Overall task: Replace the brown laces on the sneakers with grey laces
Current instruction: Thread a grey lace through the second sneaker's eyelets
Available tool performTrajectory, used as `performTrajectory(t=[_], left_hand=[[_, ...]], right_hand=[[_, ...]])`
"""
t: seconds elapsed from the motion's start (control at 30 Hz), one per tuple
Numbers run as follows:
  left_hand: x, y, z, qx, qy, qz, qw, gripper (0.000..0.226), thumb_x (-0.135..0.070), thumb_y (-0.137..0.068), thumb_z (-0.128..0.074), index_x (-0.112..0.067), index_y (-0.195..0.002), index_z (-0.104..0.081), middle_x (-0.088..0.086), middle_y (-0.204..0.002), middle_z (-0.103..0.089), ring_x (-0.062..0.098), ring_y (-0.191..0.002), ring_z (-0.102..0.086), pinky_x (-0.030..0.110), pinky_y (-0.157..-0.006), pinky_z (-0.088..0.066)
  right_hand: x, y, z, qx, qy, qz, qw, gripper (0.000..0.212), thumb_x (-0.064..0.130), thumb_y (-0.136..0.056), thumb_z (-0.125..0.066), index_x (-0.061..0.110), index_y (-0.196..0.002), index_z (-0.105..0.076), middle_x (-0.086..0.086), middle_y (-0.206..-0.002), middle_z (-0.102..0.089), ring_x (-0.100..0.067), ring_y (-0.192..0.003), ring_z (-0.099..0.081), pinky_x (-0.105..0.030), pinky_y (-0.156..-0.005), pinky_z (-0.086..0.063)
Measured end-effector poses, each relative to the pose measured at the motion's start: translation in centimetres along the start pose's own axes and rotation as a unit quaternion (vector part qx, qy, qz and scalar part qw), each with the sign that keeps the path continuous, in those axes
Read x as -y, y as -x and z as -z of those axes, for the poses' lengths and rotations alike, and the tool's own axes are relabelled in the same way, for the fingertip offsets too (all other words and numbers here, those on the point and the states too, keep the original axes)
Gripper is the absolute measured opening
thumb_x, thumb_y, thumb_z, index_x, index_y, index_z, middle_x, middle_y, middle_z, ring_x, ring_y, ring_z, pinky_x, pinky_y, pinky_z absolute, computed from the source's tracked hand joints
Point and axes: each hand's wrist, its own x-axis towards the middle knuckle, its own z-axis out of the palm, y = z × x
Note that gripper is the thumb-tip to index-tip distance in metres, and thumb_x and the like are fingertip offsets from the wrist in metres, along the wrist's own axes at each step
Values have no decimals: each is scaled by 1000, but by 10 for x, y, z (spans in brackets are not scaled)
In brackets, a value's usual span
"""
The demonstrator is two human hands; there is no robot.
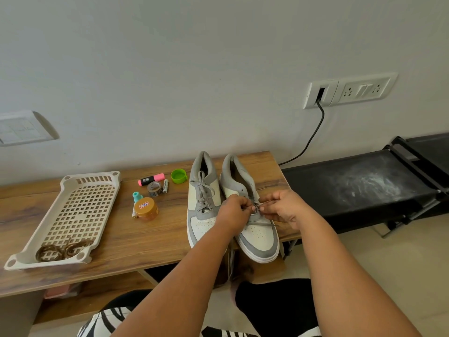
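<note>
Two grey-and-white sneakers stand side by side on the wooden table (150, 242), toes toward me. The left sneaker (202, 203) is laced with a grey lace tied in a bow. Over the lower eyelets of the right sneaker (257, 237), my left hand (234, 211) and my right hand (283, 207) each pinch a part of a grey lace (263, 224). One strand of it lies across the toe box. The brown laces (62, 249) lie coiled in the near end of a beige perforated tray (73, 215).
Between tray and sneakers lie a pink highlighter (151, 179), a tape roll (154, 188), a green cap (178, 176), a teal bottle (137, 197) and a brown jar (146, 208). A black stand (359, 188) adjoins the table on the right. A black cable (313, 137) hangs from a wall socket.
</note>
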Motion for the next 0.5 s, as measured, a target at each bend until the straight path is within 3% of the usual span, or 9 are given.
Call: performTrajectory(t=[0.1,0.17,0.33,0.4,0.47,0.5], left_hand=[[-2,0,1,18,-22,8,1000,14,-22,-96,-61,-14,-98,-72,3,-97,-61,14,-85,-54,24,-73,-39],[-3,0,0,22,-36,15,999,14,-23,-96,-60,-15,-100,-71,6,-102,-63,17,-89,-56,25,-73,-40],[-9,-1,2,40,-85,17,995,20,-17,-98,-53,-11,-102,-72,6,-102,-63,18,-90,-58,26,-73,-43],[-13,-2,2,49,-119,10,992,23,-16,-99,-51,-7,-104,-71,10,-108,-59,23,-95,-59,28,-75,-43],[-15,-2,4,53,-142,4,988,24,-17,-100,-50,-5,-105,-69,10,-106,-55,24,-96,-58,29,-76,-44],[-14,-3,4,54,-146,2,988,24,-17,-100,-49,-4,-104,-69,10,-106,-54,24,-95,-58,30,-76,-44]], right_hand=[[3,-3,-4,-36,125,17,991,24,4,-81,-76,13,-101,-68,-6,-99,-71,-19,-95,-67,-33,-82,-57],[1,-4,-8,-40,151,14,988,18,8,-84,-74,18,-97,-67,-5,-101,-69,-20,-96,-65,-35,-84,-56],[2,6,3,-49,21,-3,999,15,4,-95,-56,12,-106,-62,-10,-98,-62,-17,-79,-56,-29,-67,-50],[4,6,21,-157,-51,34,986,21,5,-96,-54,11,-115,-60,-9,-102,-61,-16,-80,-55,-29,-68,-49],[5,8,36,-295,-120,71,945,22,8,-98,-53,14,-118,-59,-8,-112,-60,-17,-91,-57,-30,-73,-46],[5,8,37,-348,-93,89,929,21,10,-99,-51,16,-117,-59,-7,-115,-58,-19,-98,-56,-31,-76,-44]])
